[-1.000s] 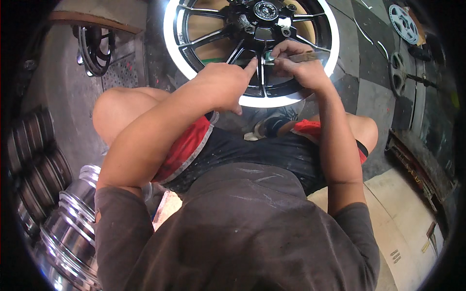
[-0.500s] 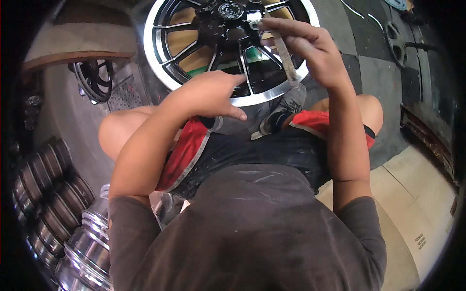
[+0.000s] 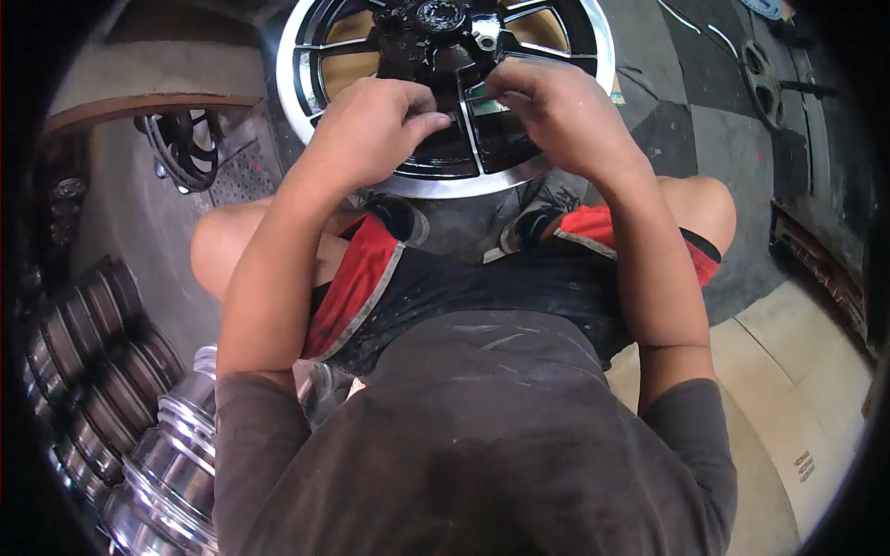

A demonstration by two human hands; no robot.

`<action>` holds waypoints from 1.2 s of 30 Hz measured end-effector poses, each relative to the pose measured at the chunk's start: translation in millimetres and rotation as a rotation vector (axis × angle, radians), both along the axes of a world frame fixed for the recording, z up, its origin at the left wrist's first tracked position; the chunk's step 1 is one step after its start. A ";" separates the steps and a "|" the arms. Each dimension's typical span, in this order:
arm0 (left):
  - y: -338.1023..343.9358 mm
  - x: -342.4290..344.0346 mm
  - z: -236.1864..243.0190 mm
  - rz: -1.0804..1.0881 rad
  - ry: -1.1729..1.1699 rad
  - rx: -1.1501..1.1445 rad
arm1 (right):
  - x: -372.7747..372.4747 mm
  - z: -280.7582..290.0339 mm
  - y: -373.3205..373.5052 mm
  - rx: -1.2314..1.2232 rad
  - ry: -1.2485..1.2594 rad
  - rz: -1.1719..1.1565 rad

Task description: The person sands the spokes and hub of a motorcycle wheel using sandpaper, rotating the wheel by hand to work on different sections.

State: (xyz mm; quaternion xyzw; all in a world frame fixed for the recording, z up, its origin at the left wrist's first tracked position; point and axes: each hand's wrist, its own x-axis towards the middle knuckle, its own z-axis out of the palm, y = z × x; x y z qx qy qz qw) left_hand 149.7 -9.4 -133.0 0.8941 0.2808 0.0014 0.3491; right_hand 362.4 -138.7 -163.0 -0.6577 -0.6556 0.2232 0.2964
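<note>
Your black spoked alloy wheel [image 3: 454, 61] lies face up before your shoes. Your left hand [image 3: 378, 130] curls over its spokes; your right hand [image 3: 567, 113] bunches its fingertips beside one. Whether either grips anything, you can't tell. Grey floor tiles [image 3: 732, 153] spread rightward towards a tan sheet [image 3: 788, 389]; silver rims [image 3: 171, 463] and darker rims [image 3: 93, 338] crowd your left.
</note>
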 end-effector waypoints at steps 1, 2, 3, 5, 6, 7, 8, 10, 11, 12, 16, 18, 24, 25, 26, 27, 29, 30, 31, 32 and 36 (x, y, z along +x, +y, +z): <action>3.5 -4.5 -9.3 0.022 0.021 0.039 | 2.6 -6.7 2.0 0.042 -0.139 -0.044; 5.2 -6.0 -15.1 0.041 0.040 0.074 | 5.2 -14.7 3.5 0.081 -0.280 -0.091; 4.3 -3.8 -14.9 0.032 0.092 -0.016 | 4.0 -25.2 6.0 0.065 -0.227 -0.104; -6.2 -3.6 -29.0 -0.007 0.042 0.065 | -4.2 -36.7 10.6 0.047 -0.284 -0.115; -10.3 -4.2 -34.5 -0.051 -0.004 0.148 | -9.0 -38.4 14.4 0.031 -0.337 -0.130; -11.2 -4.3 -39.1 -0.076 0.107 0.124 | -11.9 -38.4 17.1 0.017 -0.369 -0.121; -15.1 -4.3 -39.5 -0.068 0.106 0.120 | -14.1 -39.1 18.5 0.015 -0.370 -0.112; -23.6 -5.5 -39.7 -0.111 0.087 0.171 | -18.3 -41.5 20.8 0.030 -0.422 -0.119; -23.2 -4.0 -37.7 -0.154 0.170 0.143 | -18.9 -42.4 21.8 0.030 -0.426 -0.111; -23.6 -4.0 -39.2 -0.145 0.166 0.141 | -18.9 -43.8 21.7 0.047 -0.432 -0.112; -25.7 -7.9 -51.6 -0.195 0.146 0.193 | -21.1 -51.8 23.9 0.064 -0.458 -0.117; -25.5 -5.6 -50.8 -0.235 0.170 0.242 | -21.0 -56.7 22.4 0.084 -0.461 -0.107; -28.5 -3.7 -50.1 -0.254 0.190 0.220 | -21.9 -52.2 18.9 0.050 -0.493 -0.062; -28.9 -3.4 -50.1 -0.255 0.190 0.220 | -21.8 -52.0 17.9 0.052 -0.508 -0.054; -29.4 -2.8 -49.1 -0.252 0.218 0.204 | -22.2 -51.1 16.2 0.051 -0.508 -0.057; -30.0 -2.1 -48.6 -0.249 0.246 0.188 | -22.7 -49.2 14.2 0.037 -0.494 -0.045; -31.4 -3.5 -50.6 -0.256 0.256 0.174 | -22.8 -46.6 11.0 0.024 -0.479 -0.037; -31.5 -4.5 -51.0 -0.259 0.267 0.161 | -22.4 -45.7 9.9 -0.004 -0.475 -0.026; -31.3 -5.4 -51.2 -0.261 0.269 0.163 | -22.0 -45.1 9.4 -0.031 -0.470 -0.014; -31.6 -5.2 -50.2 -0.250 0.265 0.160 | -20.9 -45.0 9.4 -0.032 -0.470 -0.019; -32.6 -5.8 -51.3 -0.198 0.195 0.223 | -16.2 -50.1 15.8 0.073 -0.449 -0.074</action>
